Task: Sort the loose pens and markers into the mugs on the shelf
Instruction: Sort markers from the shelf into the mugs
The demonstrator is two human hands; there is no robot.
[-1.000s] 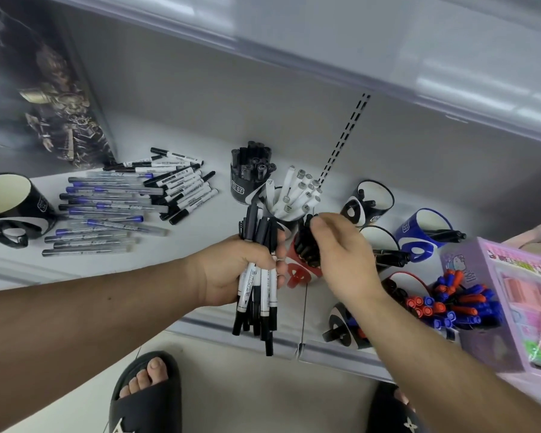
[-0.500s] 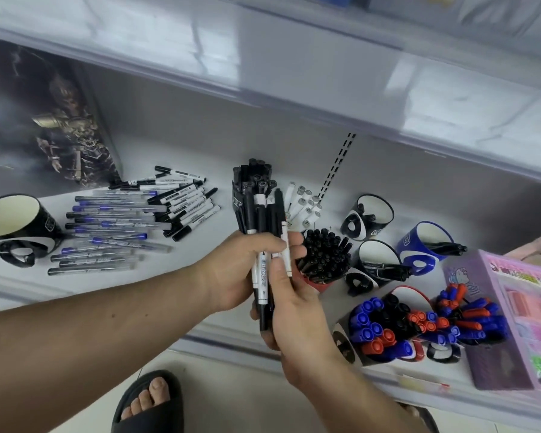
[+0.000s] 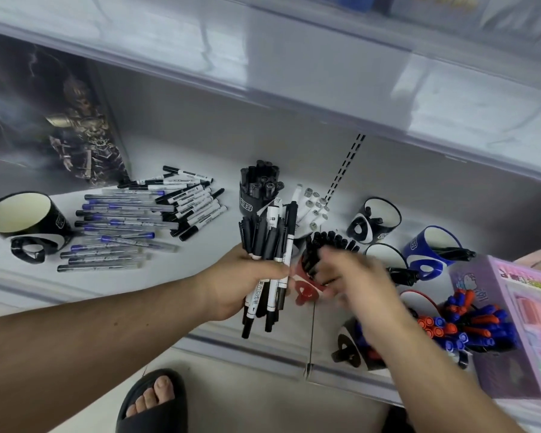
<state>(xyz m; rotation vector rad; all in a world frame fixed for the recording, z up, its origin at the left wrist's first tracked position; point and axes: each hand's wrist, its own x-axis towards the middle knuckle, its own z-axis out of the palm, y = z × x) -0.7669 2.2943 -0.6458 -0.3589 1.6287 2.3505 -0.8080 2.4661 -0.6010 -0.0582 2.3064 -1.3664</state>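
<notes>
My left hand (image 3: 231, 285) grips a bundle of black and white markers (image 3: 269, 239), held upright in front of the shelf. My right hand (image 3: 356, 282) is blurred by motion just right of the bundle. It sits over the red mug (image 3: 303, 287) packed with black markers (image 3: 331, 242); whether it holds a marker cannot be made out. Loose clear pens with blue caps (image 3: 122, 226) and loose white markers with black caps (image 3: 194, 204) lie on the shelf to the left. An empty black mug (image 3: 0, 207) lies tilted at the far left.
Behind the bundle stand a black mug of black markers (image 3: 253, 204) and a mug of white markers (image 3: 313, 207). To the right are a black-and-white mug (image 3: 359, 229), a blue mug (image 3: 419, 248), red and blue markers (image 3: 463, 326) and a pink box (image 3: 519, 307). An upper shelf (image 3: 294, 57) overhangs.
My right hand has left the bundle and swung right to the red mug. My left hand has kept the bundle in about the same spot.
</notes>
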